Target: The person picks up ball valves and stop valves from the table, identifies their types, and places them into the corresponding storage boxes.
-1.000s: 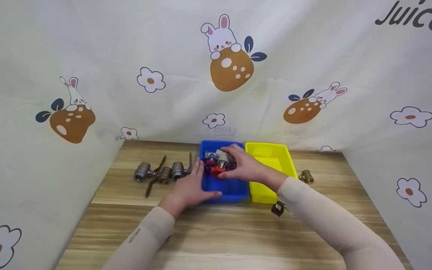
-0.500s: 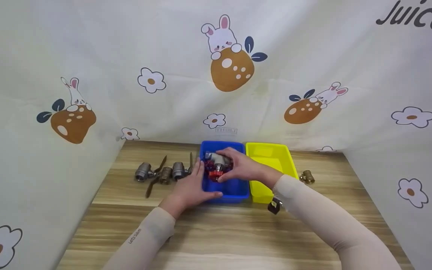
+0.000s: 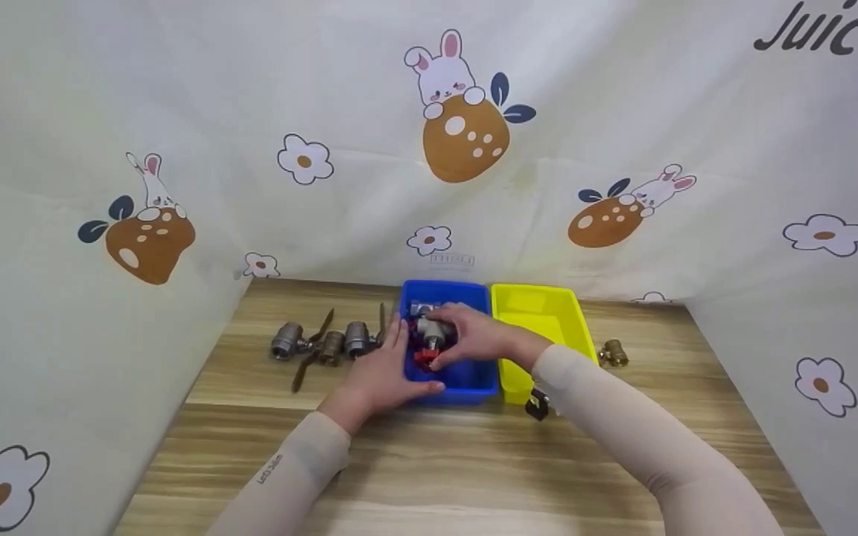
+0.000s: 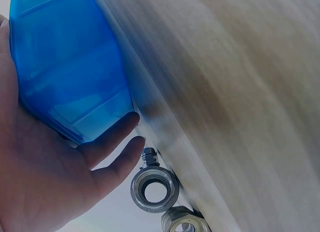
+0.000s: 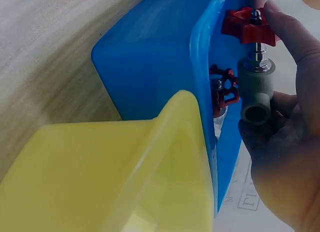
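Note:
A pale grey stop valve [image 3: 435, 330] with a red handwheel is held over the blue bin [image 3: 466, 394] by my right hand [image 3: 482, 336]. In the right wrist view the thumb touches the handwheel [image 5: 248, 27], while fingers lie behind the grey valve body [image 5: 256, 81]. Another red-handled valve [image 5: 225, 91] sits inside the bin, partly hidden by its wall. My left hand [image 3: 377, 378] rests against the bin's left side, its fingers straight and its thumb at the front rim. From the left wrist, two fingertips show touching the bin's outer wall [image 4: 75, 56].
Right of the blue bin stands a yellow bin [image 3: 548, 316]. Ball valves with long levers [image 3: 290, 341] and a brass valve [image 3: 331, 348] lie to the left. A small brass valve [image 3: 614, 352] lies far right, and a black-handled piece [image 3: 537, 404] sits by the right sleeve.
My right hand has lowered the grey valve a little toward the front left within the blue bin, turning it so the handwheel points toward me. My left hand has stayed in place.

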Tool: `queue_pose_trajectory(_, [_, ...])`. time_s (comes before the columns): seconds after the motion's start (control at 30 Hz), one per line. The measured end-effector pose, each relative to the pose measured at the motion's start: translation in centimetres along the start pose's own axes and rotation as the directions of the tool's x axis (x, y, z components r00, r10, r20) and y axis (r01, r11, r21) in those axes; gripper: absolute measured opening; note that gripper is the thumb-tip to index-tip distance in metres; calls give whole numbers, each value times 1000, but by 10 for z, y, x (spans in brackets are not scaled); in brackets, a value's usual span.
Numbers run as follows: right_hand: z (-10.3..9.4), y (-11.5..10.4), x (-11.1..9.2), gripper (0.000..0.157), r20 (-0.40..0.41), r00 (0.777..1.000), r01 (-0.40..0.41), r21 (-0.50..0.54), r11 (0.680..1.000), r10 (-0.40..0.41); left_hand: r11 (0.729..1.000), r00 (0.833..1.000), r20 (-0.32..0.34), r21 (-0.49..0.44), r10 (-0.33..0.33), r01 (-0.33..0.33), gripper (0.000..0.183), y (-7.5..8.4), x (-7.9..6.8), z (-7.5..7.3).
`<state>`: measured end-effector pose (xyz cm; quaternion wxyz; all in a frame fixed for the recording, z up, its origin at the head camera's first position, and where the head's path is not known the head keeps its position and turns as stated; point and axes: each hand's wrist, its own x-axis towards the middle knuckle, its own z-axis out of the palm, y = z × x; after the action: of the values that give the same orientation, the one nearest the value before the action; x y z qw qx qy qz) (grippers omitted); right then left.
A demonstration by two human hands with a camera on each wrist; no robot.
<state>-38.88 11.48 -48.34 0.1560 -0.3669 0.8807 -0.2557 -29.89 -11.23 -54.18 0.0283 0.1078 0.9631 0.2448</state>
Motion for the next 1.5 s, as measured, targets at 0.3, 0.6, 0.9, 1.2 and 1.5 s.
queue_pose_trajectory(0.3, [5, -5, 6, 90, 67, 998, 14, -114, 993, -6, 1000, 1000, 1, -19, 6, -6, 139, 0, -1, -1])
queue_pose_trajectory(0.6, [11, -10, 10, 85, 85, 996, 18, -160, 987, -4, 999, 1000, -2, -31, 11, -11, 141, 1, -2, -3])
queue_pose_trajectory(0.9, [19, -13, 9, 84, 79, 997, 42, -276, 960, -21, 999, 1000, -1, -34, 9, -9, 142, 0, -1, -2])
queue_pose_trajectory(1.2, [27, -17, 11, 87, 89, 996, 48, -361, 931, -17, 999, 1000, -1, -32, 11, -11, 138, 1, -1, -3])
queue_pose_trajectory(1.5, [34, -18, 14, 82, 116, 993, 40, -401, 915, 8, 1000, 1000, 12, -27, 2, -2, 138, 0, -2, -2])
